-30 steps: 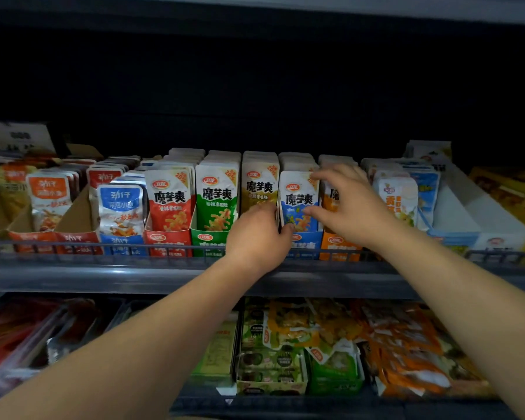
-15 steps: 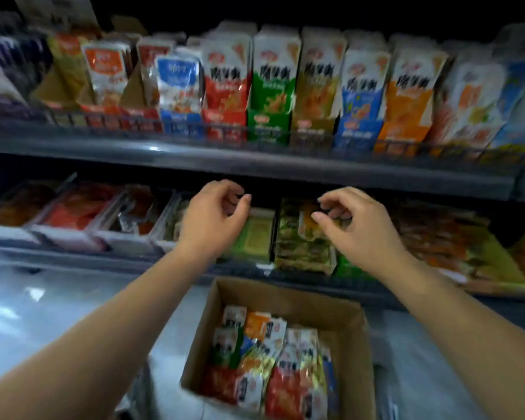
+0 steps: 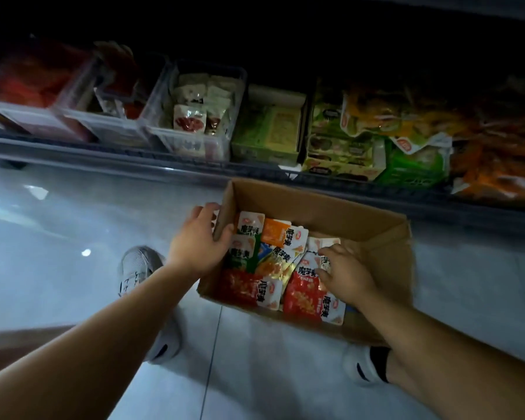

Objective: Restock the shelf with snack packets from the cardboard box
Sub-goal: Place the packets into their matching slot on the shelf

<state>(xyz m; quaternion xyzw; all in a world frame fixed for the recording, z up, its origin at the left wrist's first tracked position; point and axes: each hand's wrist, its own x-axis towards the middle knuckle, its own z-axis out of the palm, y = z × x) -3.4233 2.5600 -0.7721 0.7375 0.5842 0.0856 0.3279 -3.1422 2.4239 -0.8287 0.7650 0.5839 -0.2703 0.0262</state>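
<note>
A: Pale glossy floor (image 3: 58, 237) underfoot, dimly lit; cardboard box (image 3: 315, 207) down on it, just in front of the shelf (image 3: 134, 159). Snack packets (image 3: 273, 234)?

B: Heaped loose inside the box, crowding its left and near side; bare cardboard along the far right. Red packet (image 3: 300, 298) nearest, orange and green deeper in.

A: Hands?

B: Left hand (image 3: 199, 241) gripping the box's left wall, thumb hooked over the edge. Right hand (image 3: 346, 274) down inside the box, fingertips (image 3: 326, 253) bent onto a white-topped packet at the right of the heap. Pinching or merely touching, impossible to tell.

A: Best way to manage the pick?

B: Probably this: keep that left wall steadied to stop any sliding. Gather a few packets of one colour, flat and squared up, rather than a mixed fistful. Pinch by the sealed edges, not the soft middles. Lift straight up, clear of the box rim, before turning toward the shelf.
</note>
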